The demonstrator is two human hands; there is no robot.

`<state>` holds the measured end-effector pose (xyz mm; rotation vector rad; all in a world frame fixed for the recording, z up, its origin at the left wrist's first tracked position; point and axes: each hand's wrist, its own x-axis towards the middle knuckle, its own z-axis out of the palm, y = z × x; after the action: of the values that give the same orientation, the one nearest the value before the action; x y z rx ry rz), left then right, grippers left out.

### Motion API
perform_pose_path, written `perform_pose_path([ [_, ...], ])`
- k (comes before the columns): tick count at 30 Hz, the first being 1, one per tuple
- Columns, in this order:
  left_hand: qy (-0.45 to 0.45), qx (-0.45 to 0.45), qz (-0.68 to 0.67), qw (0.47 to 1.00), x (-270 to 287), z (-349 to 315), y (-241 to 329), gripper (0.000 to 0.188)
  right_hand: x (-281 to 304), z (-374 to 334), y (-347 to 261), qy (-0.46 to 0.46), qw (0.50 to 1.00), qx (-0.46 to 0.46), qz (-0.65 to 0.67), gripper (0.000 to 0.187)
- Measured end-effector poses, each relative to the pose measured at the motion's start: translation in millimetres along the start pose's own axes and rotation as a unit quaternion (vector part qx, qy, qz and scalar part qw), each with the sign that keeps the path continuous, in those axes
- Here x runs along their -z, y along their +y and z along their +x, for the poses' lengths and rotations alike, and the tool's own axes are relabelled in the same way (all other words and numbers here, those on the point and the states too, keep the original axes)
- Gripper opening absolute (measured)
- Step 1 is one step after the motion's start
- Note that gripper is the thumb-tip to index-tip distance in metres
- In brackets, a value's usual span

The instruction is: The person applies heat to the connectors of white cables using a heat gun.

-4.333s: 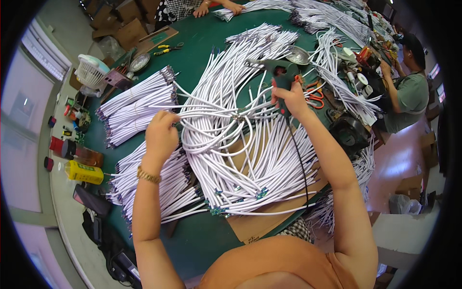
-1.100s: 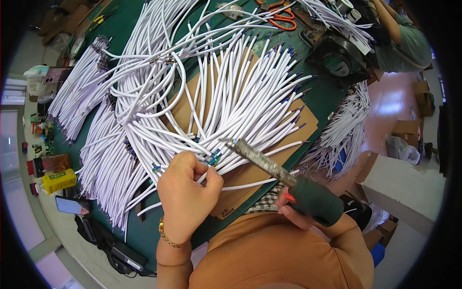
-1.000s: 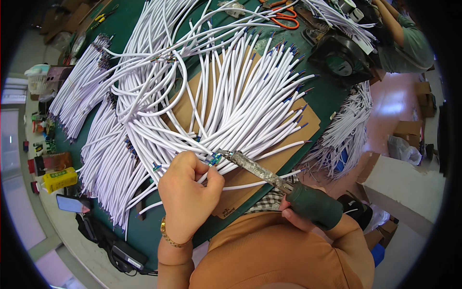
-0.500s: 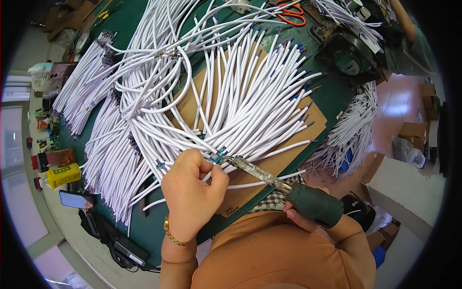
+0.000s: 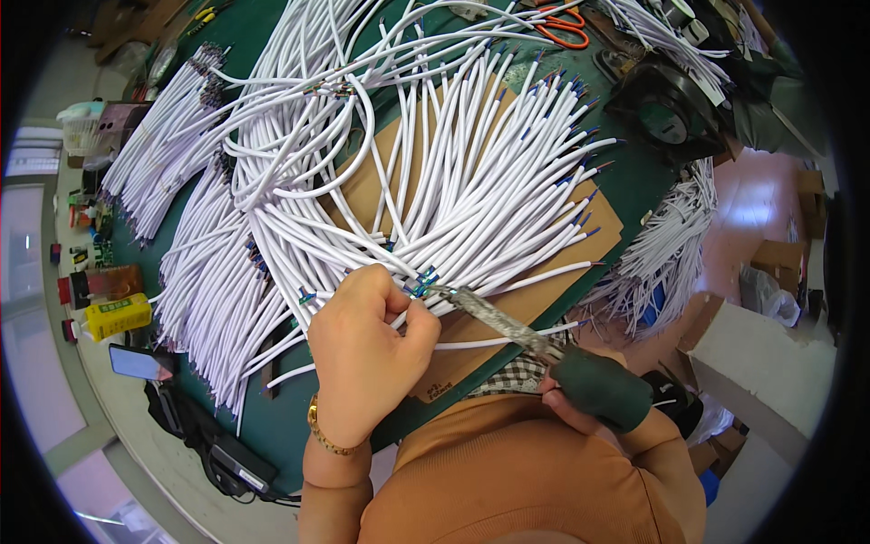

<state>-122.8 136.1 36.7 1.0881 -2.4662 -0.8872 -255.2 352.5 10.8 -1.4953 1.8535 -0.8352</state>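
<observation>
Left hand (image 5: 367, 349) pinching white cable (image 5: 453, 263) ends (soldering iron (image 5: 544, 349) tip touching)

We see white cables (image 5: 471, 172) with blue, perhaps green, tips | dark green mat (image 5: 272, 426) | brown cardboard (image 5: 453, 363) | dark-green-handled soldering iron (image 5: 594, 385) | orange scissors (image 5: 562, 23) | yellow bottle (image 5: 113, 317)

I brought my right hand (image 5: 580, 399) and the soldering iron (image 5: 544, 349) back from twelve o'clock to five o'clock, set its tip against the cable ends (image 5: 421, 276), and my left hand (image 5: 367, 349) pinched them there.
</observation>
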Motion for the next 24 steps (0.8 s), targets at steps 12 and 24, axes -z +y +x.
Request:
perform_pose_path([
  [12, -0.017, -0.059, -0.022, 0.998, 7.4, 1.5, 0.4, 0.012, -16.5, -31.0, 29.7, 0.043, 0.978, -0.087, 0.186, 0.026],
  [24, 0.261, 0.105, -0.119, 0.952, 73.4, 5.8, -51.3, 0.011, -18.5, 10.2, -11.3, 0.187, 0.890, 0.049, 0.414, 0.037],
])
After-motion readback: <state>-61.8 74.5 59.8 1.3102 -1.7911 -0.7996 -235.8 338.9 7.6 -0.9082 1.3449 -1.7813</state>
